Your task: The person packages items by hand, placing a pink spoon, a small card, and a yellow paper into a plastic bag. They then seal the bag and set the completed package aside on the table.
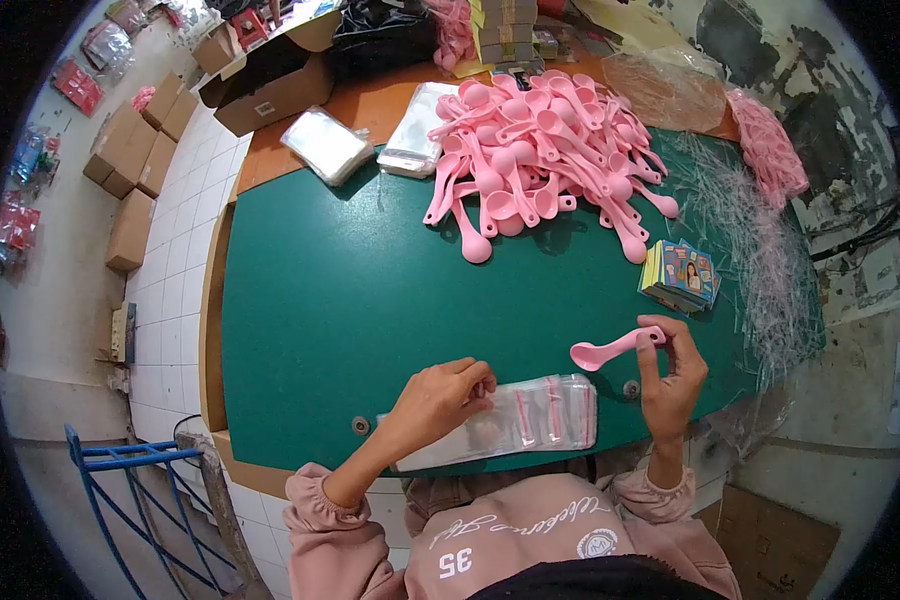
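Note:
My right hand point(676, 377) pinches a pink measuring spoon point(606, 350) by its handle, between thumb and fingers. The spoon's bowl points left, above the green tabletop. My left hand point(442, 398) is closed, its fingers curled over the left part of a row of clear plastic bags point(574, 415) with pinkish strips. Whatever its fingertips hold, if anything, is hidden. Farther back lies a big heap of pink spoons point(545, 150). Just beyond my right hand sits a small stack of printed cards point(682, 272).
Two stacks of clear bags point(327, 146) lie at the back left, near an open cardboard box point(275, 95). Crumpled clear plastic point(745, 240) covers the table's right side, with a bag of pink spoons point(767, 150) behind. A blue metal frame point(135, 455) stands on the floor at left.

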Action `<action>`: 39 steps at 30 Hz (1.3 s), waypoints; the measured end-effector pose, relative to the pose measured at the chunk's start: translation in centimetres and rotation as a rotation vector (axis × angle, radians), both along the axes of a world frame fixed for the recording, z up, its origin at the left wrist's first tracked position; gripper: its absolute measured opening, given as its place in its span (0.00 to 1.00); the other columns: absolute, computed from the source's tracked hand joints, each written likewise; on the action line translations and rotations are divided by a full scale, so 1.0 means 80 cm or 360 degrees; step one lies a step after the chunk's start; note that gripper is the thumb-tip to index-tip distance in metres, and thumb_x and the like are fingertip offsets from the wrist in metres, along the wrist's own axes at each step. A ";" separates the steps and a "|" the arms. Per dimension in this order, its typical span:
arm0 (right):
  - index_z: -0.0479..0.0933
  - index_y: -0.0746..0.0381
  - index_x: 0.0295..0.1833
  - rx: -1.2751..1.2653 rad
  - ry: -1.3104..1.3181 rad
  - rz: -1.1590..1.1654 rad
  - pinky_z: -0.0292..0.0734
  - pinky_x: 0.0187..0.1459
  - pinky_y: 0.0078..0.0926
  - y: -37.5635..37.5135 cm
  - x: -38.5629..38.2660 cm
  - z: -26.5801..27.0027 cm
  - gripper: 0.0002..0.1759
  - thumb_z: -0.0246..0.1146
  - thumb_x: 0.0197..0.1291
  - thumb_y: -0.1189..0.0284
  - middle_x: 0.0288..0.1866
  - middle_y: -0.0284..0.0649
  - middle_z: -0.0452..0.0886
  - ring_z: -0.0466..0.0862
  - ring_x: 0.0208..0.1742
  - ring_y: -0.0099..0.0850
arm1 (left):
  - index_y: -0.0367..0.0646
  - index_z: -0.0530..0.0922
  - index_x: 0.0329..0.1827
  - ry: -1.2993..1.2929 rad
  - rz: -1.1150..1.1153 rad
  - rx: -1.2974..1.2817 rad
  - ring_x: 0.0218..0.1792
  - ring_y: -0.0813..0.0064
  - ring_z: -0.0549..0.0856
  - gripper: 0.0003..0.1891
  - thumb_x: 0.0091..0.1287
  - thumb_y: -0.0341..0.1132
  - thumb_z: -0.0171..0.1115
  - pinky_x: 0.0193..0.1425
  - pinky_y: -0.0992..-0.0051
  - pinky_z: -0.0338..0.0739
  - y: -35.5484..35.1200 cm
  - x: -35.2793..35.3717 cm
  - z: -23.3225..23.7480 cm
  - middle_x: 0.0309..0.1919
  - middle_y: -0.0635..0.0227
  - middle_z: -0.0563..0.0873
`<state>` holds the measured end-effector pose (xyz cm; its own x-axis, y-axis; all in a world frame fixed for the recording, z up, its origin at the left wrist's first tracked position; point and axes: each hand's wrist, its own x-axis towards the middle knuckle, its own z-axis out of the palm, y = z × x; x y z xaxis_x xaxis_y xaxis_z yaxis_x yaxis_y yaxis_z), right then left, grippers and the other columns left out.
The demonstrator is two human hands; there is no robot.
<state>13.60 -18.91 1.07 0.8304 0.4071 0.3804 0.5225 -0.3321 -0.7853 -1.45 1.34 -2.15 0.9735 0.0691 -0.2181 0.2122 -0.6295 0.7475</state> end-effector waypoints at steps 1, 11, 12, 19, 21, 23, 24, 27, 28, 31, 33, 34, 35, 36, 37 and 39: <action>0.76 0.66 0.39 0.0004 -0.0001 0.0003 0.72 0.36 0.23 0.000 -0.003 0.001 0.07 0.60 0.54 0.78 0.32 0.40 0.77 0.78 0.32 0.28 | 0.41 0.75 0.38 -0.0001 0.0003 0.0004 0.34 0.65 0.82 0.13 0.53 0.35 0.66 0.35 0.69 0.75 0.000 0.001 0.001 0.33 0.64 0.79; 0.73 0.67 0.41 0.0288 0.0374 0.0072 0.72 0.38 0.19 0.002 -0.016 -0.001 0.09 0.62 0.54 0.78 0.33 0.38 0.77 0.77 0.35 0.22 | 0.38 0.71 0.36 -0.0340 0.0236 -0.0838 0.39 0.75 0.83 0.08 0.59 0.28 0.61 0.42 0.75 0.78 0.002 0.016 -0.015 0.36 0.61 0.84; 0.73 0.68 0.41 0.0273 0.0413 0.0080 0.72 0.39 0.18 0.002 -0.015 -0.003 0.09 0.62 0.55 0.77 0.34 0.38 0.77 0.77 0.36 0.21 | 0.38 0.69 0.37 -0.0305 0.0285 -0.1059 0.39 0.76 0.83 0.08 0.60 0.27 0.60 0.41 0.76 0.79 0.002 0.016 -0.018 0.36 0.62 0.85; 0.72 0.68 0.42 0.0539 0.0551 0.0082 0.73 0.39 0.17 0.012 -0.021 -0.011 0.11 0.63 0.54 0.77 0.35 0.38 0.77 0.77 0.36 0.21 | 0.38 0.69 0.41 -0.0024 0.0526 -0.1419 0.39 0.80 0.83 0.09 0.62 0.27 0.59 0.41 0.81 0.78 0.003 0.021 0.007 0.34 0.61 0.85; 0.72 0.68 0.43 0.0540 0.0543 0.0172 0.73 0.38 0.17 0.016 -0.022 -0.011 0.11 0.63 0.54 0.77 0.35 0.39 0.78 0.78 0.37 0.21 | 0.36 0.69 0.47 0.0046 0.0601 -0.1408 0.39 0.80 0.82 0.15 0.60 0.28 0.62 0.42 0.81 0.77 0.004 0.023 0.011 0.36 0.62 0.84; 0.72 0.67 0.43 0.0516 0.0543 0.0206 0.73 0.38 0.17 0.020 -0.022 -0.012 0.12 0.64 0.54 0.78 0.35 0.39 0.78 0.78 0.37 0.21 | 0.36 0.70 0.49 0.0032 0.0594 -0.1401 0.39 0.79 0.82 0.16 0.60 0.28 0.62 0.43 0.79 0.77 0.003 0.024 0.010 0.37 0.62 0.84; 0.72 0.67 0.43 0.0493 0.0544 0.0237 0.74 0.38 0.17 0.022 -0.022 -0.013 0.12 0.64 0.54 0.78 0.35 0.39 0.79 0.78 0.37 0.22 | 0.36 0.70 0.51 0.0021 0.0585 -0.1395 0.39 0.79 0.82 0.17 0.60 0.27 0.62 0.44 0.78 0.77 0.002 0.025 0.008 0.38 0.62 0.84; 0.71 0.67 0.44 0.0339 0.0563 0.0370 0.75 0.39 0.18 0.030 -0.022 -0.013 0.14 0.64 0.53 0.78 0.34 0.40 0.79 0.79 0.36 0.22 | 0.36 0.70 0.54 -0.0156 0.0459 -0.1381 0.39 0.76 0.82 0.18 0.60 0.26 0.60 0.45 0.75 0.78 -0.002 0.028 0.000 0.38 0.63 0.84; 0.71 0.67 0.44 0.0340 0.0560 0.0371 0.75 0.39 0.18 0.033 -0.024 -0.011 0.14 0.64 0.53 0.78 0.34 0.40 0.79 0.79 0.36 0.22 | 0.36 0.70 0.54 -0.0158 0.0459 -0.1381 0.39 0.76 0.82 0.18 0.60 0.26 0.60 0.45 0.75 0.78 -0.006 0.028 -0.001 0.38 0.63 0.84; 0.70 0.66 0.45 0.0381 0.0796 0.0488 0.76 0.39 0.18 0.041 -0.025 -0.006 0.15 0.65 0.53 0.77 0.35 0.40 0.79 0.80 0.36 0.22 | 0.35 0.74 0.51 -0.0373 0.0279 -0.1204 0.37 0.78 0.82 0.14 0.64 0.31 0.57 0.43 0.77 0.77 -0.007 0.028 0.005 0.36 0.64 0.84; 0.68 0.66 0.46 0.0478 0.0609 0.0436 0.76 0.37 0.17 0.042 -0.022 -0.011 0.15 0.64 0.53 0.79 0.36 0.42 0.79 0.80 0.35 0.21 | 0.37 0.78 0.46 0.0197 -0.0035 -0.0569 0.25 0.84 0.76 0.14 0.67 0.39 0.53 0.30 0.78 0.71 0.004 0.028 0.020 0.26 0.66 0.83; 0.68 0.66 0.46 0.0479 0.0606 0.0431 0.76 0.37 0.17 0.042 -0.022 -0.010 0.15 0.64 0.53 0.79 0.36 0.42 0.79 0.80 0.35 0.21 | 0.37 0.80 0.40 0.0059 0.0023 -0.0725 0.20 0.84 0.70 0.17 0.68 0.44 0.51 0.25 0.76 0.67 0.001 0.028 0.024 0.20 0.66 0.79; 0.69 0.65 0.45 0.0510 0.0577 0.0444 0.76 0.38 0.19 0.043 -0.023 -0.008 0.14 0.64 0.55 0.74 0.37 0.43 0.79 0.80 0.36 0.24 | 0.37 0.80 0.40 0.0060 0.0017 -0.0724 0.20 0.84 0.70 0.17 0.68 0.44 0.51 0.25 0.76 0.67 0.000 0.028 0.022 0.20 0.66 0.79; 0.71 0.65 0.44 0.0542 0.0546 0.0456 0.76 0.38 0.21 0.043 -0.023 -0.006 0.14 0.63 0.57 0.69 0.38 0.43 0.79 0.80 0.37 0.26 | 0.37 0.80 0.41 -0.0039 0.0022 -0.0844 0.20 0.84 0.71 0.17 0.68 0.42 0.50 0.26 0.77 0.68 0.000 0.030 0.018 0.20 0.68 0.79; 0.71 0.65 0.44 0.0543 0.0540 0.0449 0.76 0.38 0.21 0.043 -0.019 -0.004 0.14 0.63 0.57 0.69 0.38 0.43 0.79 0.80 0.37 0.26 | 0.37 0.80 0.42 -0.0140 0.0026 -0.0966 0.21 0.84 0.72 0.16 0.69 0.41 0.49 0.27 0.77 0.69 -0.001 0.033 0.016 0.20 0.69 0.79; 0.74 0.64 0.41 0.0249 0.0115 0.0927 0.74 0.44 0.29 0.044 -0.010 0.003 0.22 0.56 0.60 0.53 0.41 0.43 0.79 0.78 0.43 0.33 | 0.36 0.80 0.42 -0.0151 0.0146 -0.1194 0.24 0.84 0.74 0.16 0.70 0.40 0.48 0.30 0.79 0.71 -0.009 0.039 0.020 0.22 0.69 0.80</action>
